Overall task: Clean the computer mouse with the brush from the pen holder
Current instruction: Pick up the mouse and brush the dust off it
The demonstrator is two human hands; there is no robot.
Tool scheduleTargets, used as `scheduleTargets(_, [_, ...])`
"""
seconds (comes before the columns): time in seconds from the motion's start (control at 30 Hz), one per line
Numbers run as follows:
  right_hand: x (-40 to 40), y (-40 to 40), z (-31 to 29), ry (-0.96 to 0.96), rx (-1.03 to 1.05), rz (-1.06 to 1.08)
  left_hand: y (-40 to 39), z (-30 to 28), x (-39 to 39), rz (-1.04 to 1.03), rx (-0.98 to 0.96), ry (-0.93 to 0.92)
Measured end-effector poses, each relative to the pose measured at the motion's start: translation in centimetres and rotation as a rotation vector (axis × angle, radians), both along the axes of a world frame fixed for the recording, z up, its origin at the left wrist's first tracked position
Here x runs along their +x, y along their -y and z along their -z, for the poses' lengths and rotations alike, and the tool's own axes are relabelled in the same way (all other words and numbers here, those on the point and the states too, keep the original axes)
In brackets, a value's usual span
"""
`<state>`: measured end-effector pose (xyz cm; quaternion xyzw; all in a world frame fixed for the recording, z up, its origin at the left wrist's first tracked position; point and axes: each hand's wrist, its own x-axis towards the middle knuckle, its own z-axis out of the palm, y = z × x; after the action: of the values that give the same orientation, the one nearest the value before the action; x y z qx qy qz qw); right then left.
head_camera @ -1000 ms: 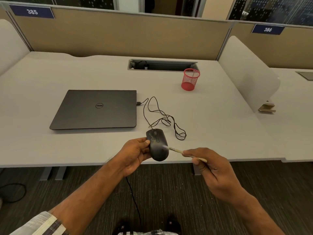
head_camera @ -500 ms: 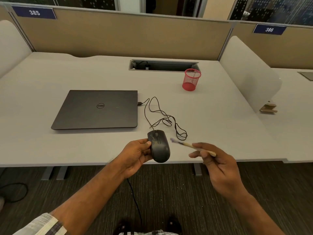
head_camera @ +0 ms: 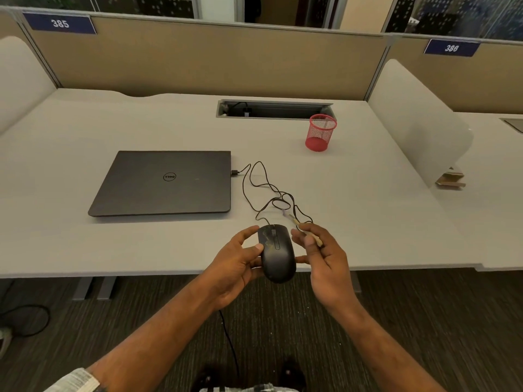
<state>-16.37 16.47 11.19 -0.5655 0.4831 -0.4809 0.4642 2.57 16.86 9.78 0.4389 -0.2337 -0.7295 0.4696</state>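
Hands first: left hand (head_camera: 240,264) wrapped around black plastic computer mouse (head_camera: 276,253), thumb lying on its top near the scroll wheel, fingers curled along the left side. Mouse held in the air just above the near edge of the pale grey desk (head_camera: 368,222), buttons pointing away from the person, some pale smudges visible on its top. Right hand (head_camera: 325,258) just beside the mouse on its right side, clenched loosely on thin wooden-handled brush (head_camera: 301,227); fingertips close to the mouse shell, contact not possible to tell. Brush slanted away from the person, bristle end blurred, above the tangled black cable (head_camera: 266,190) and not on the mouse. Cable running in loops over the desk to the right edge of closed dark grey laptop (head_camera: 167,182). Farther back and to the right, red wire-mesh pen holder (head_camera: 321,132) standing upright, well apart from both hands, close to the long cable slot (head_camera: 274,108) in the desk. Behind that, beige partition wall (head_camera: 198,58) with blue number plate (head_camera: 60,23).
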Motion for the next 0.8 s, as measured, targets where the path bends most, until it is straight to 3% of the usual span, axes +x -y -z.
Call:
scheduleTargets(0.33, [-0.2,-0.7,0.6,0.084,0.034,0.013,-0.7,-0.1,-0.2,0.123,-0.098,0.031])
scheduleTargets(0.57, [-0.7,-0.8,0.5,0.000,0.024,-0.018,-0.9,0.3,-0.2,0.321,-0.257,0.320])
scheduleTargets(0.8, [-0.6,-1.1,0.4,-0.053,-0.019,-0.062,-1.0,1.1,-1.1,0.273,-0.387,0.662])
